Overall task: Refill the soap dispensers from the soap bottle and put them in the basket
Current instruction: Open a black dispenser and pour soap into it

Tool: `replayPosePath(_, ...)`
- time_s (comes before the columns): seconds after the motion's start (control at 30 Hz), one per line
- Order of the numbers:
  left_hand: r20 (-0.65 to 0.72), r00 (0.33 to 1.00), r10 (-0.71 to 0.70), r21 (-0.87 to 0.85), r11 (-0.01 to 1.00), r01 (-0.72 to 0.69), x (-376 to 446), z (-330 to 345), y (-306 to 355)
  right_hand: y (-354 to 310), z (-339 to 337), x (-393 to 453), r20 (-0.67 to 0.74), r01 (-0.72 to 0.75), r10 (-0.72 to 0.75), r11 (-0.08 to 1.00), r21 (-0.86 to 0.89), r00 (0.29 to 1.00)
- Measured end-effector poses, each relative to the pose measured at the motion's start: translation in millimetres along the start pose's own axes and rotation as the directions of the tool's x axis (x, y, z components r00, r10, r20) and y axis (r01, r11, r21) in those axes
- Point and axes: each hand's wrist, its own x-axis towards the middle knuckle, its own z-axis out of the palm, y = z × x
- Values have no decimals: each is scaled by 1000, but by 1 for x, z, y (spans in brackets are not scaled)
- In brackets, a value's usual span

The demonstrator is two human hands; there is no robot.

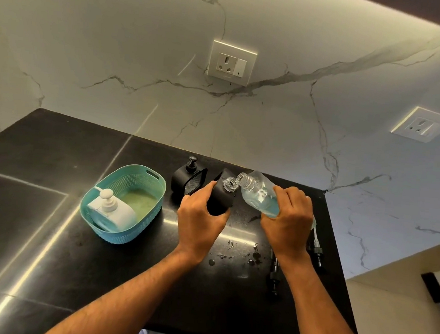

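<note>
Head view. Black countertop (pixel 54 165), marble wall behind with two sockets.

Left hand (pixel 199 218) wrapped around a black soap dispenser (pixel 223 196); fingers closed on its side, thumb across the front. Its pump is off, and a clear threaded neck shows at the top.

Right hand (pixel 287 220) closed around a clear soap bottle (pixel 256 196). The bottle is tipped leftward, its open mouth just beside the dispenser's neck; blue liquid sits in the lower part of the bottle, by the palm.

Second black dispenser (pixel 185 181), pump on, stands just behind the left hand.

Teal basket (pixel 118 227) on the counter to the left, holding a white dispenser (pixel 111 209) lying against its near wall.

Two loose pump heads (pixel 274 278) lie on the counter beside the right wrist. Small droplets (pixel 255 257) are scattered between the forearms.
</note>
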Motion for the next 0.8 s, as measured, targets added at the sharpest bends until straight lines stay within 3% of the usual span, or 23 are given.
replayPosePath(0.8,-20,1000,12,51,999,-11,-5,5,6,3,-17,10,32,155,-152,983,-96,988)
